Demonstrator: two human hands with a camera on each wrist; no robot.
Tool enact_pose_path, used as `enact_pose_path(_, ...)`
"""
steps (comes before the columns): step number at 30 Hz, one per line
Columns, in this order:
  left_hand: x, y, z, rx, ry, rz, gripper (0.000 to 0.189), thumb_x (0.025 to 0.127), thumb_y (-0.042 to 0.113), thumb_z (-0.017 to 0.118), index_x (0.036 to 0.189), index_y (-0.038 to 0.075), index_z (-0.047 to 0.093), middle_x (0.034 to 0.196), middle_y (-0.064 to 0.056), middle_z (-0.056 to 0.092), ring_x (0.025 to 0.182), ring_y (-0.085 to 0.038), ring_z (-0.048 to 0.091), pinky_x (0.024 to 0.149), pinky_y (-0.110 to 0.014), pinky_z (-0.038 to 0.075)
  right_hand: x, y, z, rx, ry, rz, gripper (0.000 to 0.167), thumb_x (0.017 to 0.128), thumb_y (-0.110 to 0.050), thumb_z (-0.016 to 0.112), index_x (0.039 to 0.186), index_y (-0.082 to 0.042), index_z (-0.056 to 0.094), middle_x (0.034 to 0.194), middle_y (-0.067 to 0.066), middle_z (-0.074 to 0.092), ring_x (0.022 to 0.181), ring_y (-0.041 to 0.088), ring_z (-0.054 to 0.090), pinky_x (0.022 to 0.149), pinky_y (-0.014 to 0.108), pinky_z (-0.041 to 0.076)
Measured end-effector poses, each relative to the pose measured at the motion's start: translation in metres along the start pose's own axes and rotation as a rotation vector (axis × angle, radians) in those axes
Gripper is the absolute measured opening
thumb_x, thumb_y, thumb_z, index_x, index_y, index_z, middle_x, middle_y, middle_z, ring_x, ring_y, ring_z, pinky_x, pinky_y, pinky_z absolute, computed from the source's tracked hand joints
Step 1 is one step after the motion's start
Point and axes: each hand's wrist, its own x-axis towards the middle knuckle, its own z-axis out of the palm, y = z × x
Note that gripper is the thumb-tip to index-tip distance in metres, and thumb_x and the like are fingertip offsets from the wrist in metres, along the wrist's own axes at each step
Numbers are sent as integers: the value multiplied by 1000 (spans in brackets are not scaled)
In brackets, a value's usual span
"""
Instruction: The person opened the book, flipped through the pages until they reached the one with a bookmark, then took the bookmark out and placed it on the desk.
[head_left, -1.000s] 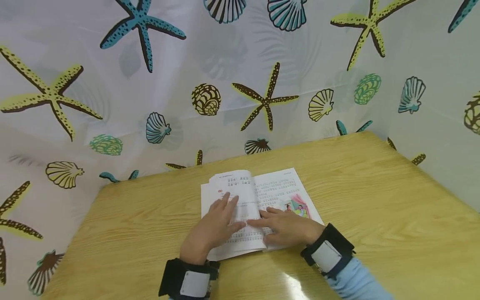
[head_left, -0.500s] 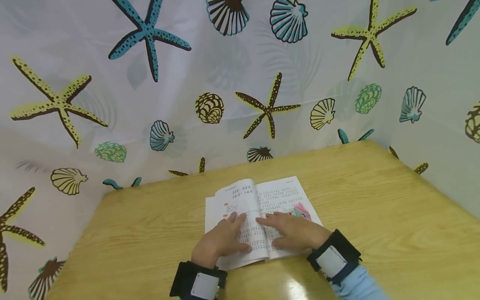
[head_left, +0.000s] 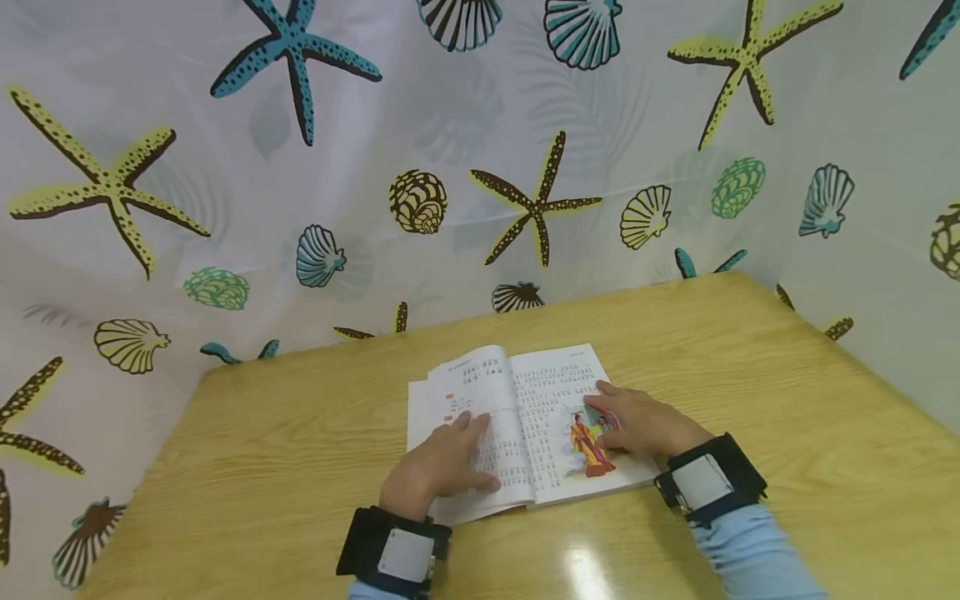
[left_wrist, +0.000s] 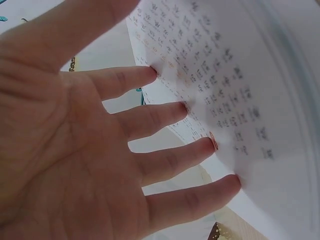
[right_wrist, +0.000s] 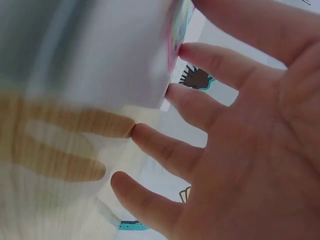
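Note:
An open book [head_left: 536,400] with printed text lies on the table. Its right page carries a colour picture [head_left: 588,446] of a figure in orange and red robes. My left hand [head_left: 438,462] rests on the left page with its fingers spread; the left wrist view shows the fingertips [left_wrist: 232,185] touching the paper. Over the right page's outer edge lies my right hand [head_left: 645,421], partly covering the picture. In the right wrist view its fingers [right_wrist: 195,105] are extended, some meeting the page and others reaching the wood beyond it. Neither hand grips anything.
A light wooden table [head_left: 300,433] surrounds the book on all sides. Behind it and to the right hangs a white cloth [head_left: 465,100] printed with starfish and shells. Each wrist wears a black strap [head_left: 712,479] with a pale plate.
My right hand has moved from the book's middle to the right page's outer edge, uncovering the robed figure. The left hand stays on the left page, slightly lower and to the right of before.

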Motion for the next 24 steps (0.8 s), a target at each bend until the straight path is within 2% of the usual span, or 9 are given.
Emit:
enact_pose_path(5,0,-1,1,-8,1,0,84,83,27,86,154,10,44,159,-21,35,143,-46,36,108,-62,39,-1,-2,-1,21,13,97,78,91,-25,76,148,13,39,156,37,25,141,58,26,109,70,29)
enact_pose_path(8,-1,-1,0,-6,2,5,84,83,26,86,154,9,44,159,-22,35,142,-47,36,107,-62,40,-1,-3,-2,2,24,162,83,90,-31,77,143,19,38,155,40,25,140,60,25,108,72,28)
enact_pose_path(13,-1,-1,-1,-6,5,9,84,83,26,86,154,8,44,159,-22,35,142,-47,36,107,-62,40,-1,-5,-2,-75,51,153,76,89,-32,77,135,20,47,150,42,33,137,60,30,105,73,32)
enact_pose_path(19,0,-1,-1,3,3,6,85,83,27,86,154,9,44,159,-21,35,142,-47,36,107,-62,40,-2,-10,-4,-154,99,134,65,84,-28,81,125,16,57,147,40,38,135,59,35,105,73,32)
enact_pose_path(22,0,-1,0,8,8,-2,85,82,28,86,154,11,44,160,-20,35,143,-46,35,107,-62,40,-3,-10,-5,-196,188,100,56,82,-23,83,119,14,61,135,35,53,123,52,51,98,66,44)
enact_pose_path(24,1,0,0,10,6,-10,85,82,28,86,154,11,44,160,-19,35,143,-46,34,107,-63,40,-3,-8,-5,-179,300,74,43,82,-17,83,110,10,65,113,27,65,101,41,63,84,55,54)
